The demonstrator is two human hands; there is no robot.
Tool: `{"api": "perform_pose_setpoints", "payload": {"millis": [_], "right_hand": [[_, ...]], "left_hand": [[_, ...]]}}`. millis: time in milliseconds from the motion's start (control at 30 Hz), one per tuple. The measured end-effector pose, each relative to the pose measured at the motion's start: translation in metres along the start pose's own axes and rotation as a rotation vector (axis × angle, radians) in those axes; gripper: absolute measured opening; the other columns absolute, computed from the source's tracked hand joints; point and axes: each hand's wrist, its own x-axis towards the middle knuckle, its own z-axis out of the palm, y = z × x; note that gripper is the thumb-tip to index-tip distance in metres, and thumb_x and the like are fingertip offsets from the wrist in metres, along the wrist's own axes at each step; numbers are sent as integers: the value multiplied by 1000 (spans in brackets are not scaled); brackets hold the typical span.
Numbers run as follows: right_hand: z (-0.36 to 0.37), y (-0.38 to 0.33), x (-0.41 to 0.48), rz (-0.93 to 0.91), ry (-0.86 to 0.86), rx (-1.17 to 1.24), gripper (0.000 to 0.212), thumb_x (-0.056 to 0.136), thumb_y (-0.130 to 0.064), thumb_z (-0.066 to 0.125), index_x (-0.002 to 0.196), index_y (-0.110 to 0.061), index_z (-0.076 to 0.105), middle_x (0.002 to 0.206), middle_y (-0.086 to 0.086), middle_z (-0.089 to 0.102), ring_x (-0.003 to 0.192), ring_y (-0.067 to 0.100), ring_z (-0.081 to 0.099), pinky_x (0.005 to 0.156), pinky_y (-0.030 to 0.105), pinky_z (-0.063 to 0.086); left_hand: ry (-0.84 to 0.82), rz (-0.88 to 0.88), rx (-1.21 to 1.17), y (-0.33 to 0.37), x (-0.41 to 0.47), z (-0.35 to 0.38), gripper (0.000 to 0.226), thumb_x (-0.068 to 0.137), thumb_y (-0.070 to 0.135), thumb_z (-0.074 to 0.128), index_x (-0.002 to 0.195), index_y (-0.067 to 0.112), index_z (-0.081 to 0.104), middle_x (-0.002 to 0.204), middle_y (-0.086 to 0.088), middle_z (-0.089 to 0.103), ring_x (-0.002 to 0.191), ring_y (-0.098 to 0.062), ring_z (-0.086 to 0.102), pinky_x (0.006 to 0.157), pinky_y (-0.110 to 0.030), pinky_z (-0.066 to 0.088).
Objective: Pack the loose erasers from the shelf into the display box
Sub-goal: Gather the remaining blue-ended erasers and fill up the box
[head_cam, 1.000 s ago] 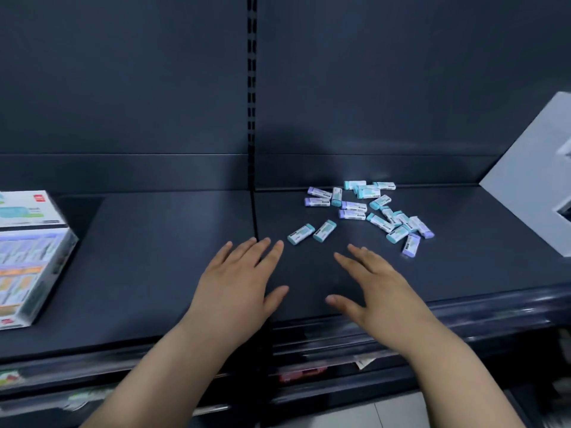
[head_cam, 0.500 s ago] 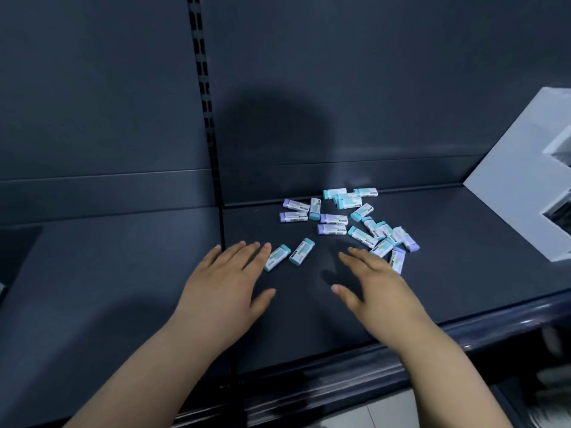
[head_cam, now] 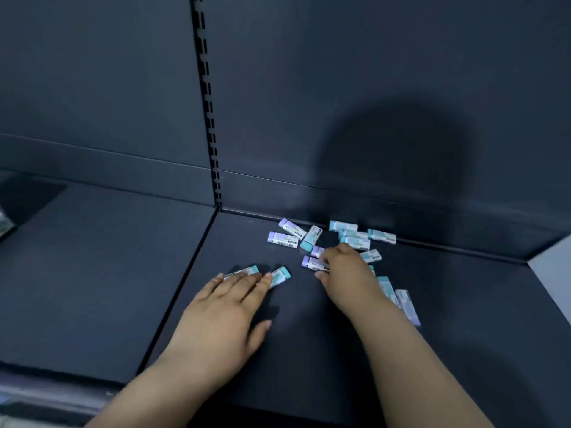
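L hand [head_cam: 228, 307] flat — R hand [head_cam: 346, 273] round eraser [head_cam: 310, 262]

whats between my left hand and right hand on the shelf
In the head view, one teal eraser, under the fingertips of the left hand, juts toward the right hand; otherwise bare dark shelf.
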Motion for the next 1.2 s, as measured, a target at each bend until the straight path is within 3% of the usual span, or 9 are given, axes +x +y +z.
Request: {"api": "perform_pose_setpoints", "payload": {"millis": [200, 333, 600, 700, 800, 933, 1033, 1100, 1200], "right_hand": [[-9, 8, -28, -154, 131, 207, 13, 88, -22, 51, 91, -15, 62, 89, 2, 57, 84, 19, 53, 74, 32, 43], [-8, 8, -51, -91, 156, 520, 4, 86, -23, 57, 83, -24, 59, 77, -12, 61, 73, 1, 56, 65, 10, 40], [-3, 9, -53, 49, -17, 825, 15, 82, -24, 66, 83, -35, 55, 80, -14, 67, 76, -11, 56, 66, 3, 38], [-11, 5, -37, -41, -94, 712, 5, 83, -29, 63, 82, -31, 59, 80, -14, 68, 75, -7, 58, 65, 7, 39], [-14, -8, 1, -155, 87, 521, 5, 86, -23, 60, 85, -24, 64, 85, -9, 65, 77, 6, 57, 68, 12, 36], [4, -39, 56, -281, 45, 180, 25, 89, -20, 54, 113, -14, 59, 118, 6, 54, 110, 25, 48, 94, 29, 39], [16, -55, 72, -308, 30, -118, 24, 92, -17, 48, 114, -11, 50, 119, 9, 52, 114, 28, 43, 92, 35, 38], [15, -56, 69, -301, 62, -102, 23, 91, -12, 46, 115, -12, 47, 116, 8, 56, 108, 29, 50, 81, 34, 41], [0, -50, 43, -186, 80, 357, 33, 87, -9, 50, 119, -18, 49, 108, -1, 62, 95, 20, 59, 79, 29, 47]], "left_hand": [[-45, -166, -190, 27, 2, 5, 61, 74, 33, 73, 131, 21, 52, 127, 6, 58, 115, -17, 56, 99, -29, 39], [-44, -128, -341, 44, 21, 19, 69, 86, 50, 52, 145, 35, 18, 147, 18, 27, 134, -4, 24, 106, -13, 14], [2, -87, -496, 43, 48, 32, 77, 76, 45, 68, 141, 30, 29, 135, 15, 40, 127, -3, 33, 105, -17, 24], [10, -97, -422, 30, 44, 27, 71, 72, 50, 69, 134, 34, 38, 127, 18, 43, 122, -3, 39, 100, -16, 25], [33, -151, -263, 15, 40, 20, 72, 69, 59, 64, 133, 37, 38, 127, 19, 41, 120, -2, 39, 92, -20, 24], [51, -220, -171, -1, 35, 9, 70, 69, 58, 65, 132, 35, 43, 127, 16, 45, 116, -8, 44, 91, -26, 29], [56, -238, -148, -10, 31, 2, 69, 67, 55, 70, 128, 31, 49, 123, 13, 51, 112, -12, 50, 89, -29, 33], [63, -237, -141, -16, 28, -1, 68, 65, 54, 72, 126, 30, 53, 120, 12, 55, 108, -14, 53, 87, -30, 34], [59, -196, -150, -22, 24, -6, 66, 66, 55, 68, 126, 32, 52, 120, 14, 54, 108, -12, 51, 86, -27, 32]]}}
